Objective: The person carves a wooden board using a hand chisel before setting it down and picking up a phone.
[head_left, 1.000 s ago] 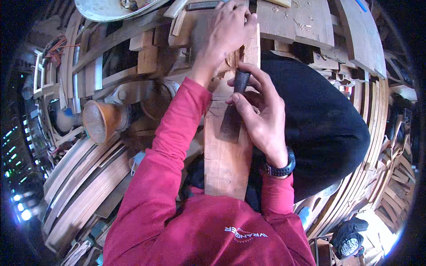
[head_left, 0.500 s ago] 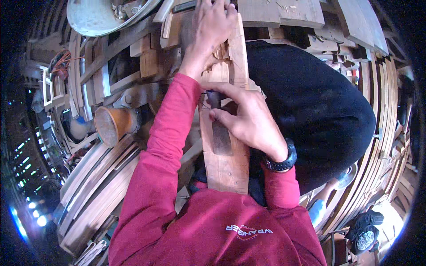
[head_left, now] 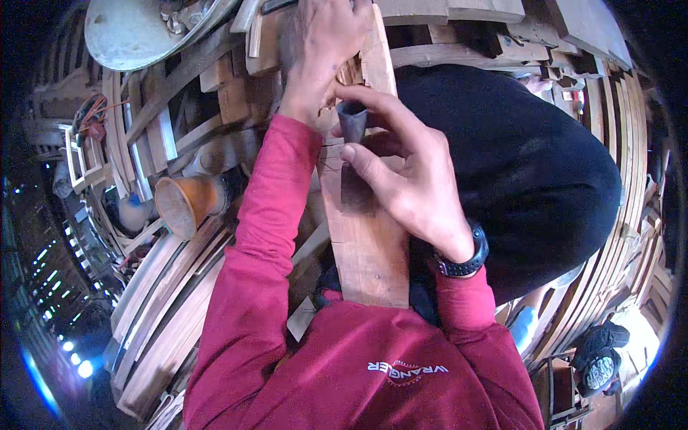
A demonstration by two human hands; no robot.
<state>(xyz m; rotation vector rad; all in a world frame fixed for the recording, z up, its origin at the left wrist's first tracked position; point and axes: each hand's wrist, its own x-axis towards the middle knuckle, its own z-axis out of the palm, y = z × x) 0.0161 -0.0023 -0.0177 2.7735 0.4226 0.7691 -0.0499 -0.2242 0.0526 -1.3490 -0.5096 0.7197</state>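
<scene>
A light wooden board (head_left: 373, 247) runs away from my chest, its far part roughly cut and splintered. Over it, my right hand (head_left: 419, 175) is closed, thumb and fingers pinching a dark, hollow, tapered metal socket (head_left: 353, 125) whose open round end faces up. Whatever lies below the socket is partly hidden by the fingers; a long dark patch shows on the board under it. My left hand (head_left: 333, 36) reaches to the board's far end. Its fingers look curled and run out at the top edge, so what they grip is hidden.
A pale round basin (head_left: 129, 43) stands at the far left. An orange-brown, cup-shaped piece (head_left: 183, 208) lies left of my left arm, above stacked curved planks (head_left: 168, 308). A dark-clothed bent leg (head_left: 509, 165) fills the right side. Long timber strips (head_left: 573, 315) lie beyond it.
My right hand has lifted and shifted slightly away from me, and the socket's open end now faces up more clearly. My left hand has moved slightly left in the picture.
</scene>
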